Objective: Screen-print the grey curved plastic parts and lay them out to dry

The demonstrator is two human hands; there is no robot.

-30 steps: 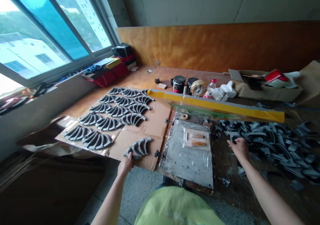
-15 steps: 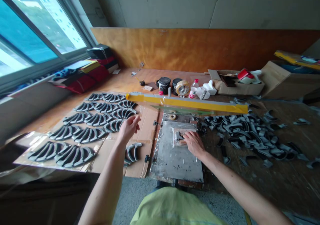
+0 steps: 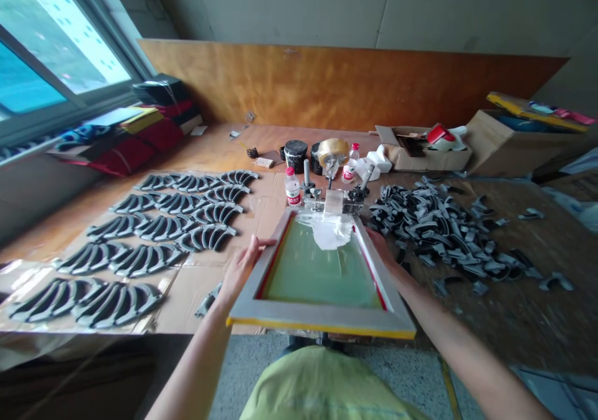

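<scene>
A screen printing frame (image 3: 397,315) with a pale metal rim and yellow front edge lies in front of me, covering the metal plate. Its green mesh (image 3: 317,276) carries a smear of white ink (image 3: 331,233) at the far end, beneath a squeegee (image 3: 333,203). At the frame's left side is my left hand (image 3: 243,263), its fingers closed at the rim. My right hand (image 3: 382,248) is against the right side, its fingers hidden by the frame. Beside my left wrist, a few grey curved parts (image 3: 209,298) lie partly covered on the cardboard.
Rows of grey curved parts (image 3: 149,252) rest on cardboard (image 3: 180,305) at left. A loose heap of similar parts (image 3: 448,233) lies at right. Behind stand black tubs (image 3: 296,157), a tape roll (image 3: 334,149), bottles (image 3: 293,189) and an open carton (image 3: 430,158).
The frame has swung down from its raised position over the plate, hiding the plastic-wrapped block there. My right hand has left that block, and both hands are now at the frame's sides.
</scene>
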